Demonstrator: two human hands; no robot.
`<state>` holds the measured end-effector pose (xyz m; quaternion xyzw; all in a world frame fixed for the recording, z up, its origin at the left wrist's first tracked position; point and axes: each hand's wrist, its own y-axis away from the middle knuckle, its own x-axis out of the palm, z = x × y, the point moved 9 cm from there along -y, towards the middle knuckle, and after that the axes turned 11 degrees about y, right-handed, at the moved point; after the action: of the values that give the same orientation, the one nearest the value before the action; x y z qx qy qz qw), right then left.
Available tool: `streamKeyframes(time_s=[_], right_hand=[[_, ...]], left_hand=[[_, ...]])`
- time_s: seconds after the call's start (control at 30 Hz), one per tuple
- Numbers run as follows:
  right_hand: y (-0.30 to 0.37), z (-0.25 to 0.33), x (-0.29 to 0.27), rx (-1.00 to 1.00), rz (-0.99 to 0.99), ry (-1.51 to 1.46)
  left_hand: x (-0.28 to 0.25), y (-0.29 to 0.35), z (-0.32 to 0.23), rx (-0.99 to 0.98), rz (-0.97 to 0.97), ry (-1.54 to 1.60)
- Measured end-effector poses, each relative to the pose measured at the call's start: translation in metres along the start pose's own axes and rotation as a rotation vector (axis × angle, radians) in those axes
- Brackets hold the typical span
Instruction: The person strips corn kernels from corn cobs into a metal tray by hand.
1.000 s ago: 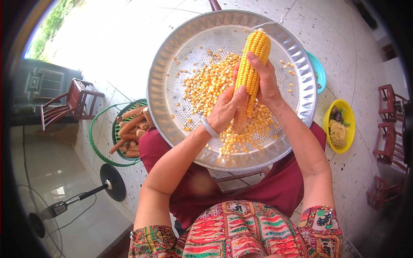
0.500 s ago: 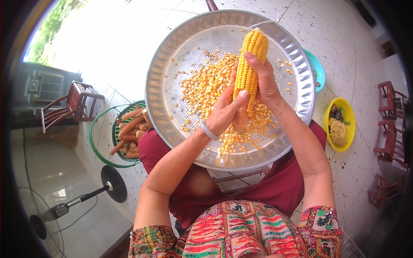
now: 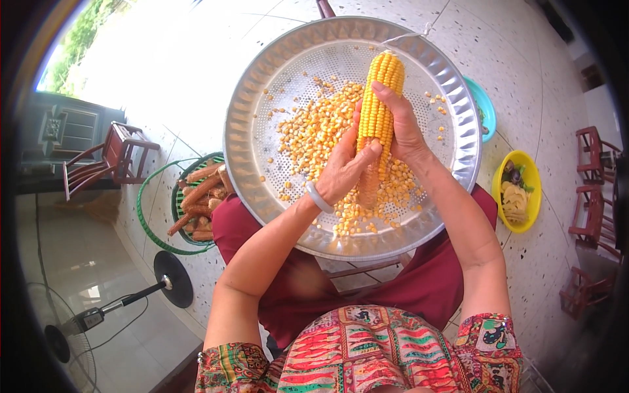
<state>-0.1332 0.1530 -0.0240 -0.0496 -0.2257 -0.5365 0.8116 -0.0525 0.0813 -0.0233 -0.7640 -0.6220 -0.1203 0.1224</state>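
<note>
Both hands are closed around a yellow ear of corn (image 3: 379, 98), tilted with its upper end away from me. Its lower end is a bare, brownish cob with the kernels off. My right hand (image 3: 401, 124) wraps the ear from the right, thumb lying across the kernels. My left hand (image 3: 346, 164) grips lower down, its thumb pressed where the kernels meet the bare part; some of its fingers are hidden behind the ear. Below lies a wide, round metal pan (image 3: 262, 85) with a perforated bottom, resting on my lap. Loose corn kernels (image 3: 308, 134) are heaped in it.
A green basket (image 3: 147, 223) of bare cobs stands on the floor at my left, with a fan (image 3: 173, 280) nearby. To my right are a yellow bowl (image 3: 536, 196) of food scraps and a turquoise basin (image 3: 486, 105). Wooden chairs (image 3: 121, 154) stand farther off.
The ear has come slightly toward me with both hands still on it. My left thumb has shifted a little along the ear's lower part.
</note>
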Motion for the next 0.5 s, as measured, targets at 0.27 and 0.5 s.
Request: streamKeyframes(time_s=[0.27,0.5], right_hand=[[0.009,0.009,0.011,-0.070,-0.014,0.128],[0.006,0.012,0.005,-0.102,-0.032,0.045]], left_hand=[[-0.006,0.000,0.003,-0.010,-0.094,-0.130],[0.000,-0.001,-0.009,0.055,-0.011,-0.182]])
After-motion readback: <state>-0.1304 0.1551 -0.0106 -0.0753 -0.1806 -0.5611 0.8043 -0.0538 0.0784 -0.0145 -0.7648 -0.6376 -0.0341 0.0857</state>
